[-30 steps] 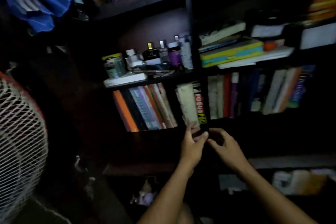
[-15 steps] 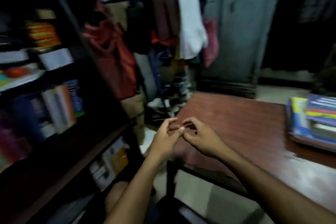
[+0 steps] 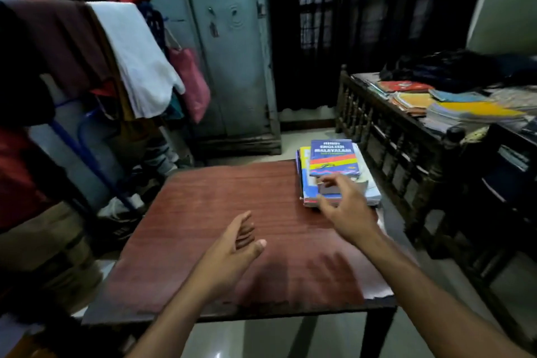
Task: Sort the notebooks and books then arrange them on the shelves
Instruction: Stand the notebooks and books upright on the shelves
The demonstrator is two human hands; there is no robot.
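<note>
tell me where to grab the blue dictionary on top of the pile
Take the blue dictionary by its near short edge, coming from the front where the right hand already reaches. It lies flat on top of the pile at the table's far right corner, smaller than the books below, so its edges look free. Thumb on top and fingers under should lift it; the left hand could steady the pile.

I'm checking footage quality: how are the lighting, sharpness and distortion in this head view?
Head view: dim and bluish, corners dark; the right hand by the book stack is motion-blurred, the left hand less so; soft hand shadows fall on the table; wide-angle bending at the edges.
</note>
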